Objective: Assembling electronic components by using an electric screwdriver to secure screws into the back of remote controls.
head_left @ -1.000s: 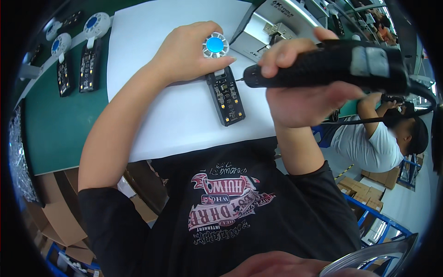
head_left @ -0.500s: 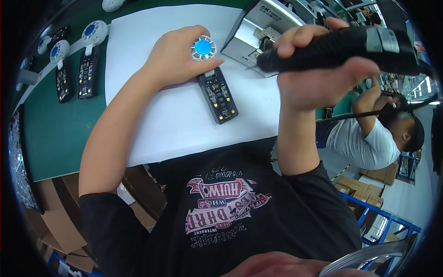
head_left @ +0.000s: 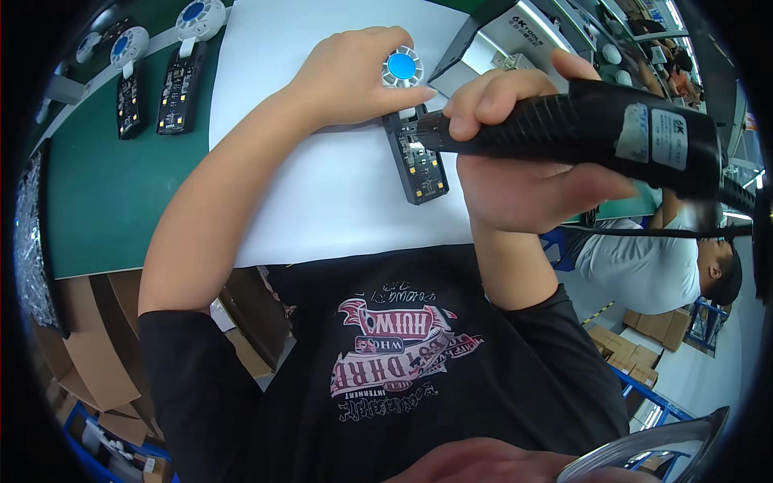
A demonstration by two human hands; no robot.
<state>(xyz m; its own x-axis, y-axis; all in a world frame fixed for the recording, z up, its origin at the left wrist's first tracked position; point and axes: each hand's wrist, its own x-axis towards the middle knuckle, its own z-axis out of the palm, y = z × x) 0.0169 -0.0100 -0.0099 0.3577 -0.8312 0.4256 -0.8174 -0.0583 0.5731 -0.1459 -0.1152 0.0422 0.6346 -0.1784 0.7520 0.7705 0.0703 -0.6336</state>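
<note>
My left hand (head_left: 342,84) is closed round the white round head (head_left: 403,71) of a device, its thumb and fingers on the rim about a blue disc. Joined to that head is a black bar with an exposed circuit board (head_left: 424,177), lying on a white sheet (head_left: 322,193). In my right hand (head_left: 515,189) is a black corded electric screwdriver (head_left: 564,125), held almost level with its tip pointing left. The tip overlaps the upper part of the board; whether it touches a screw cannot be made out.
Two similar devices, one nearer (head_left: 177,97) and one farther left (head_left: 129,101), lie on the green table (head_left: 97,217). A silver metal box (head_left: 515,36) stands behind my right hand. Clear plastic wrap (head_left: 32,233) lines the left edge. A co-worker (head_left: 636,266) sits at the right.
My right hand has brought the screwdriver down and left, from beside the metal box to over the circuit board. My left hand keeps its grip on the round head. The whole view has shifted.
</note>
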